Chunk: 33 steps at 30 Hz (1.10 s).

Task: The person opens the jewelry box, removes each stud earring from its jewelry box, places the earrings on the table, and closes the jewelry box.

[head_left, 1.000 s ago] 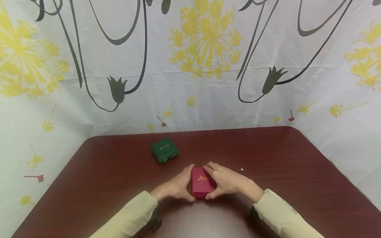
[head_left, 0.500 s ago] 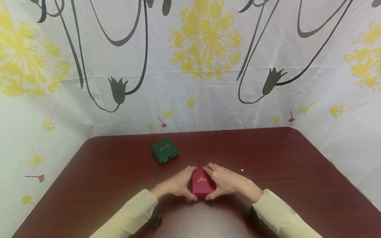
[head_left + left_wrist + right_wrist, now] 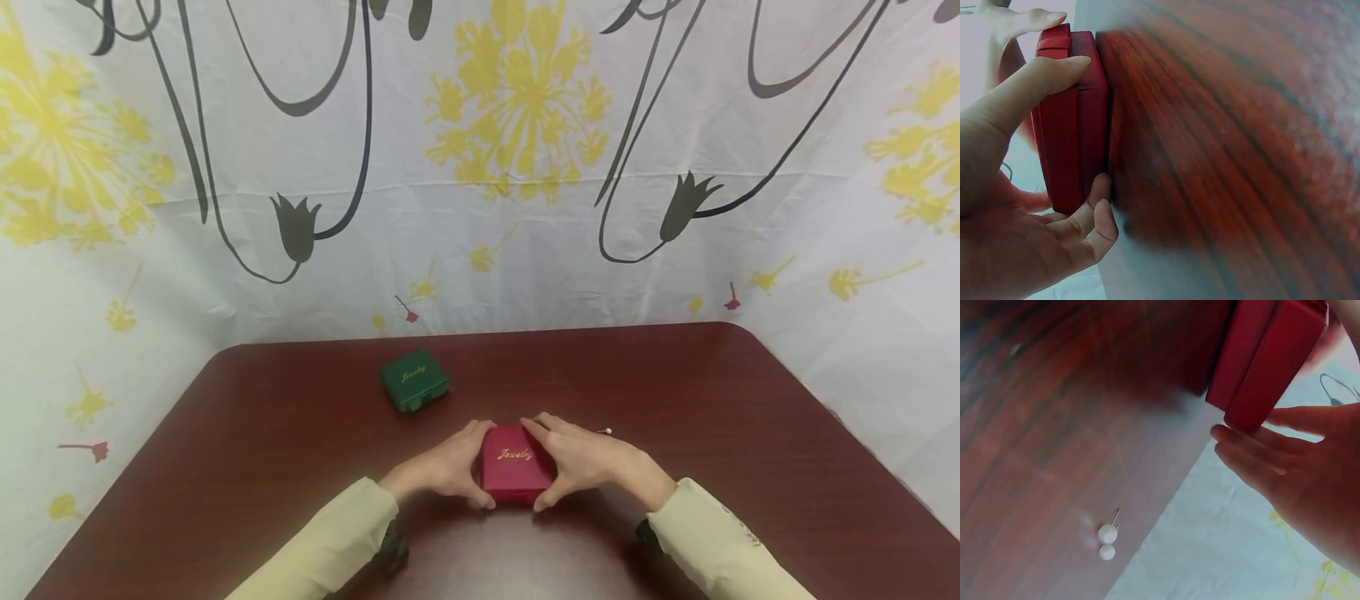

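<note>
A closed red jewelry box [image 3: 517, 468] with gold lettering lies on the table in front of me. My left hand [image 3: 450, 465] grips its left side, thumb at the near edge and fingers at the far edge. On the right side my right hand [image 3: 585, 457] spans the box the same way. The left wrist view shows the left thumb [image 3: 1054, 72] over the edge of the box. In the right wrist view, the fingers [image 3: 1254, 459] lie against the box's far end. Beyond the right hand lies a small earring [image 3: 1107, 534] with two white pearls and thin metal.
Farther back and to the left stands a closed green jewelry box [image 3: 415, 379] with gold lettering. Everything lies on a dark red-brown wooden table [image 3: 300, 417]. Behind it hangs a white flower-patterned curtain [image 3: 480, 275].
My right hand has shifted slightly right along the red jewelry box, so its whole gold word now shows. The left hand has barely moved.
</note>
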{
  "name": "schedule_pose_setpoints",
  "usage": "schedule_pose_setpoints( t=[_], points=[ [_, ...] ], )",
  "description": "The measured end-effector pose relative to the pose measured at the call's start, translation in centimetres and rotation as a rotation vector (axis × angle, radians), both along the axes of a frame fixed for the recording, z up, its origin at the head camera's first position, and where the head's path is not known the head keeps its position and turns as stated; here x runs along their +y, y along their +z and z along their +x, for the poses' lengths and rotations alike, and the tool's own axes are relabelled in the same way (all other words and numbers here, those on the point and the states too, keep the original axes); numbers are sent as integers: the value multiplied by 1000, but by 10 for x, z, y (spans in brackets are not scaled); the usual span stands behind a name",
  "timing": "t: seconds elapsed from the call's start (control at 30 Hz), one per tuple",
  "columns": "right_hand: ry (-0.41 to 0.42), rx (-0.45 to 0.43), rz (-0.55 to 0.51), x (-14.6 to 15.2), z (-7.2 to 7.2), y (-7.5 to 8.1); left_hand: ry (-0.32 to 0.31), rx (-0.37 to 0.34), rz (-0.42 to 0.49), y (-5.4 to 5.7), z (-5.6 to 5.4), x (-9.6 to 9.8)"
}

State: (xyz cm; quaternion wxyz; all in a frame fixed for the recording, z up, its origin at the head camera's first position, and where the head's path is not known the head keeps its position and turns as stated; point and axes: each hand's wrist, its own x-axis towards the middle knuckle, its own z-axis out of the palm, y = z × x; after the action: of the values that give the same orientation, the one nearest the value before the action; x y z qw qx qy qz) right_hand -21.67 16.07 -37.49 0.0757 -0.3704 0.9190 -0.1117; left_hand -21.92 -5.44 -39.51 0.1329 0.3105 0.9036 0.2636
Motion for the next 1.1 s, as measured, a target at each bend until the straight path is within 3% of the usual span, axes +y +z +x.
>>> schedule_pose_setpoints(
  t=[0.2, 0.57, 1.1],
  points=[
    [-30, -47, 10, 2, 0, 1, 18, -21, -8, -1, -1, -1],
    [6, 15, -17, 4, -2, -6, 17, 9, -1, -4, -1, -1],
    [-29, -42, -26, 5, 1, -7, 17, 6, -11, -4, 0, 0]
  ],
)
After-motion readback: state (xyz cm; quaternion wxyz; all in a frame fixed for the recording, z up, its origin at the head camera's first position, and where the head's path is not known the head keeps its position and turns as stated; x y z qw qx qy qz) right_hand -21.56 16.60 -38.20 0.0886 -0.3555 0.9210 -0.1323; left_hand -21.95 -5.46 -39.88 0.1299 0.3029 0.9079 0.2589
